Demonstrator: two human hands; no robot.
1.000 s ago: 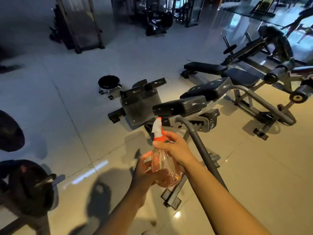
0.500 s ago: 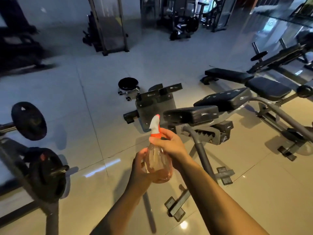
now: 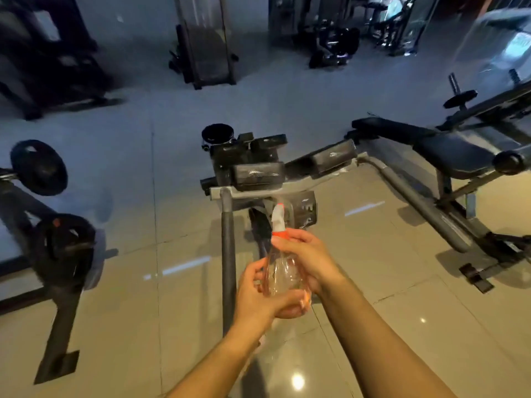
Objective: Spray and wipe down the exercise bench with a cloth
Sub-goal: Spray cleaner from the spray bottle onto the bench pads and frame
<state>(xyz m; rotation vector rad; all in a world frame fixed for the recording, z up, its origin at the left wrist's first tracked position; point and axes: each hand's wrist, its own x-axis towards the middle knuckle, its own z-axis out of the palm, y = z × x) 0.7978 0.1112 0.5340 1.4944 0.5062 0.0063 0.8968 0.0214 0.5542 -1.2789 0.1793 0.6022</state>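
Both my hands hold a clear spray bottle [image 3: 283,275] with an orange collar and a white nozzle, low in the middle of the view. My left hand [image 3: 255,297] cups its base from below and the left. My right hand [image 3: 307,259] grips its neck and upper side. Just beyond the nozzle stands the exercise bench, with two black pads [image 3: 258,173] on a grey frame and a long grey bar [image 3: 228,254] running toward me. No cloth is in view.
A second black bench [image 3: 448,150] stands at the right. A barbell rack with black weight plates [image 3: 40,168] is at the left. A small black wheeled stool [image 3: 217,133] sits behind the bench. Dark gym machines line the back. The floor is glossy tile.
The view has swung to the right and closer, so the bench pads now lie straight ahead of the bottle. Both hands keep their hold on the bottle.
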